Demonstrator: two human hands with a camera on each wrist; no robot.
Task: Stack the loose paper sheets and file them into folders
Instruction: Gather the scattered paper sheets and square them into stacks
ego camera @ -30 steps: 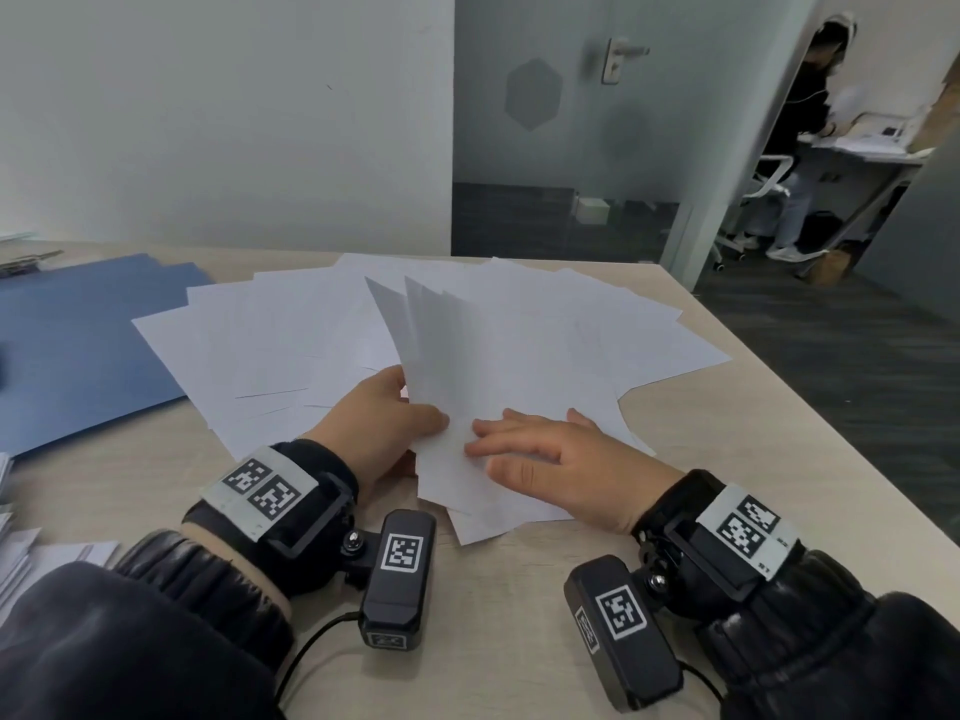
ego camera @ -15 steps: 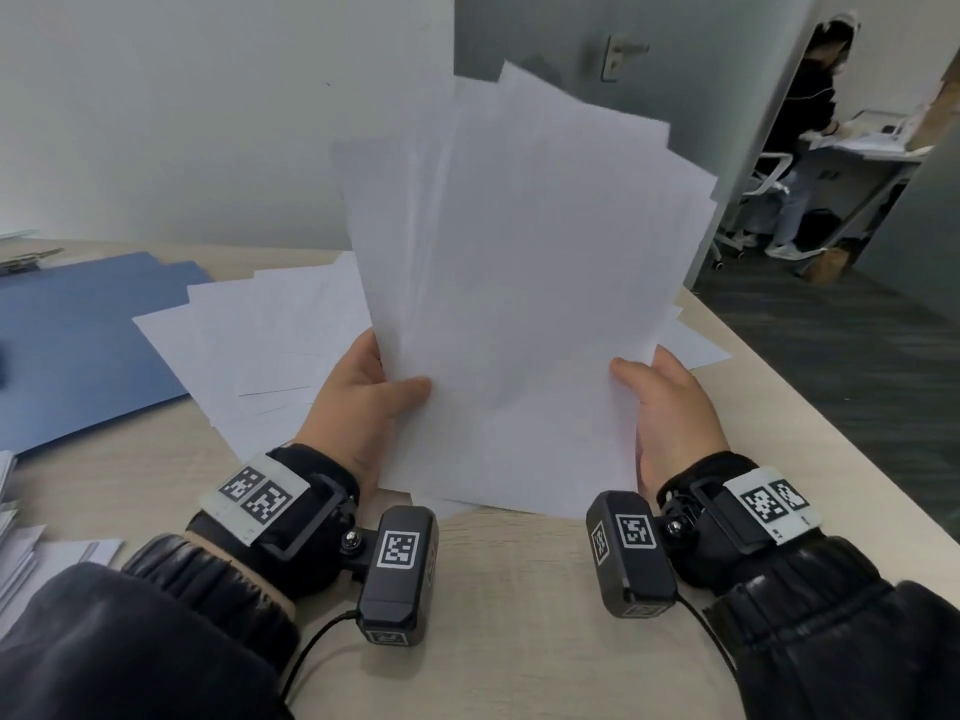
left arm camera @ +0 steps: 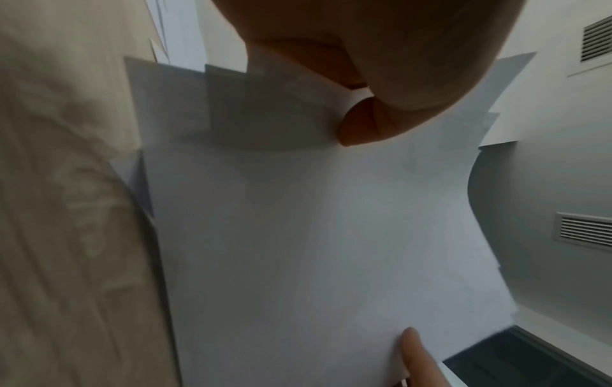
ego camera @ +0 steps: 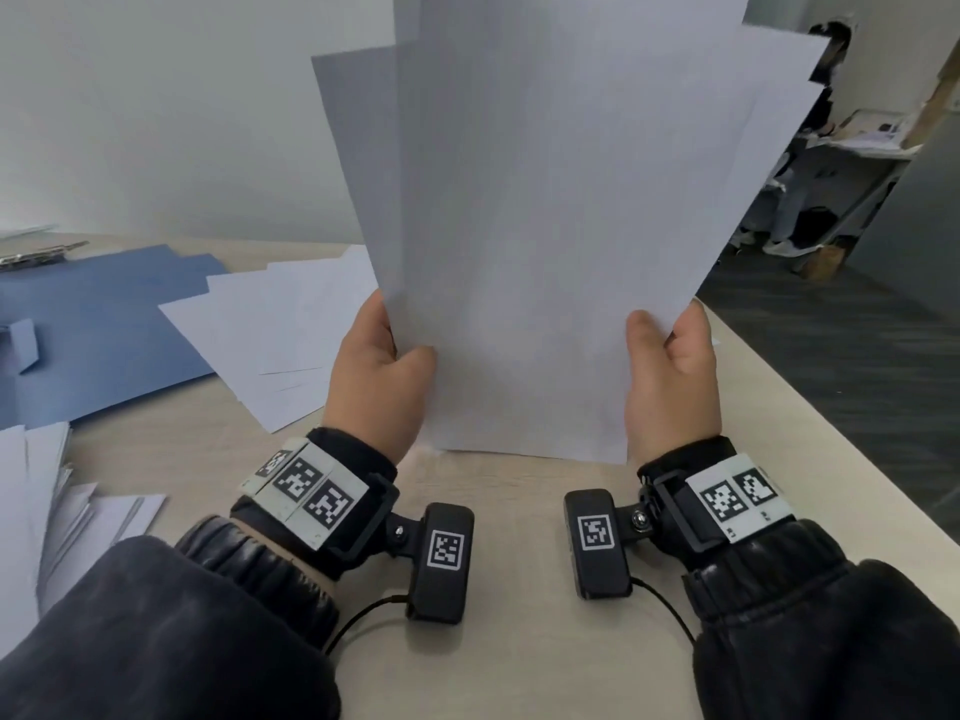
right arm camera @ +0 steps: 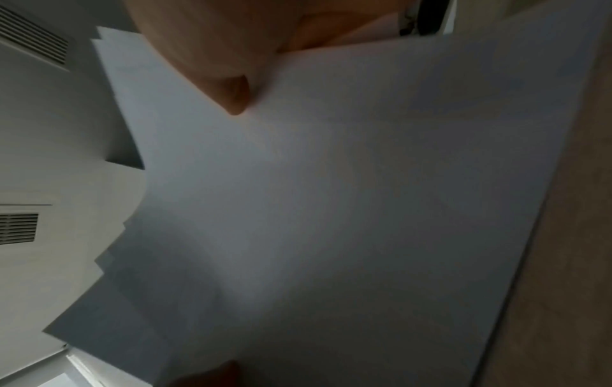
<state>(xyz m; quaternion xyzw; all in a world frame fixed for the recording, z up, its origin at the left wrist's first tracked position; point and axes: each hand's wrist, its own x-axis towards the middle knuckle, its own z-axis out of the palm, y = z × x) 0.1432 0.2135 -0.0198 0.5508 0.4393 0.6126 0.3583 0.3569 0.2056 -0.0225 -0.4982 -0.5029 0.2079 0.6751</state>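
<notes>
Pale wooden desk (ego camera: 519, 641) fronts a white wall (ego camera: 156, 96); blue folder (ego camera: 104, 345) lies left of the upright sheaf (ego camera: 545, 226), which left hand (ego camera: 382, 376) and right hand (ego camera: 672, 376) grip, thumbs in front.

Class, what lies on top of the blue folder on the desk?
A fan of loose white sheets overlaps the blue folder at its right edge, and a small paper piece lies at its left. The upright held stack covers the fan's far right.
</notes>
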